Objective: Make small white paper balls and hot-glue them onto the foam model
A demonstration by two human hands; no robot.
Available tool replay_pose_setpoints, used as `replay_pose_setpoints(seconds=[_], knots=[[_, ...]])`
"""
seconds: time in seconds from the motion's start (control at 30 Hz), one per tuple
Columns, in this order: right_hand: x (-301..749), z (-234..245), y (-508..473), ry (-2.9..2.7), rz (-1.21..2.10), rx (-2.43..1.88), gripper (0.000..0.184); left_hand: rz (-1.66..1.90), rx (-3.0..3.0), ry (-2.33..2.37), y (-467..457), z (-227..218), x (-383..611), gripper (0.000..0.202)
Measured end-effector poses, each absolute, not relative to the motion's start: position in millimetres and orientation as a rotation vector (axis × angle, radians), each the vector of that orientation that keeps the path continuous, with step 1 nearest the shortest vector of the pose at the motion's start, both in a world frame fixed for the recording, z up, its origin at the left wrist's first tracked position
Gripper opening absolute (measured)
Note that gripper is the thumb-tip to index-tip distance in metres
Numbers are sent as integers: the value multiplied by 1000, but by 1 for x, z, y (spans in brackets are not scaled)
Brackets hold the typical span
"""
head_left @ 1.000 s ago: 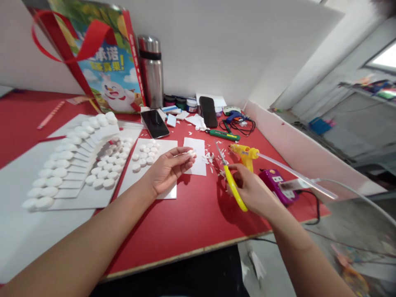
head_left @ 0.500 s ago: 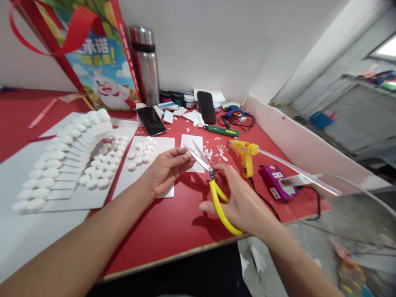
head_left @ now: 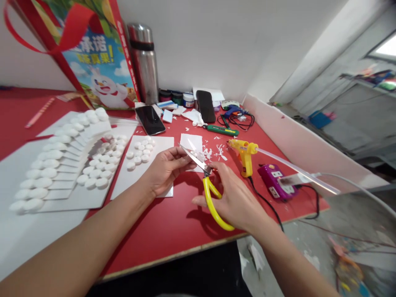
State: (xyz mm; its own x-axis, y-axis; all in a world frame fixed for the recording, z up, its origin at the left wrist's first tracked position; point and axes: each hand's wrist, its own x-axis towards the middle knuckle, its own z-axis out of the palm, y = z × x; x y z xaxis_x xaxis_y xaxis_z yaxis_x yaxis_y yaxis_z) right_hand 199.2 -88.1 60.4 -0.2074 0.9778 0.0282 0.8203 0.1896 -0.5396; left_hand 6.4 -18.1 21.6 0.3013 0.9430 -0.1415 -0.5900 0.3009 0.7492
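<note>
Yellow-handled scissors (head_left: 213,205) are in my right hand (head_left: 236,198), the fingers through and around the handles. Their blades point up and left, parted, toward my left hand (head_left: 168,169). The left fingers are pinched together beside the blades; what they hold is mostly hidden, perhaps a small white piece. Under the blades lies a small white sheet (head_left: 187,141) with white trimmings (head_left: 220,152) scattered around it. Left of my left hand, a white board (head_left: 163,144) carries several round white discs (head_left: 144,151).
A yellow glue gun (head_left: 246,154) with a long glue stick stands right of my right hand, beside a purple power socket (head_left: 274,181). Left are boards with rows of white discs (head_left: 41,182). Behind are phones (head_left: 150,119), a steel flask (head_left: 144,66), and a bag (head_left: 102,78).
The scissors and my right hand have shifted slightly left, and the blades now sit closer to my left fingertips. My left hand stays nearly in place, still pinched.
</note>
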Motion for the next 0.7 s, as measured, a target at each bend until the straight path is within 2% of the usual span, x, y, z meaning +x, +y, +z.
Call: replay_pose_setpoints(seconds=[0.5,0.6,0.7], knots=[[199,51,-87,-2075,518,-1611,52,1116,676,699,-18,24,3,24],[197,50,-88,-2033,559,-1613,40,1110,634,703,-18,25,5,26],[198,50,-93,-1945,629,-1643,37,1097,613,691,-20,26,8,27]])
